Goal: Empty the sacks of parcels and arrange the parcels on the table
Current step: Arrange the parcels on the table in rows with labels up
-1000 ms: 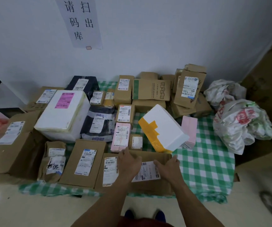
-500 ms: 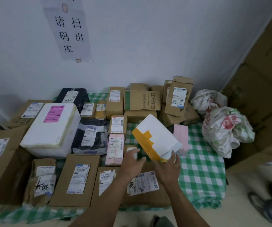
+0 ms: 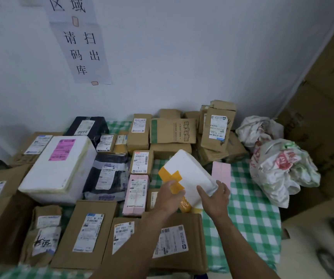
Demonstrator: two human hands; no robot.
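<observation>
Left hand (image 3: 168,196) and right hand (image 3: 215,200) gripped a tilted white foam box (image 3: 190,170); pink box (image 3: 221,172) crowded just beyond the right hand, brown carton (image 3: 184,220) lay beneath both.

White painted wall (image 3: 182,57), evenly lit, bears a taped paper notice (image 3: 81,51) in black characters. Brown cardboard sheets (image 3: 323,117) stand at right. Pale floor (image 3: 298,258). Table (image 3: 262,238) draped in green-checked cloth (image 3: 240,178).
</observation>
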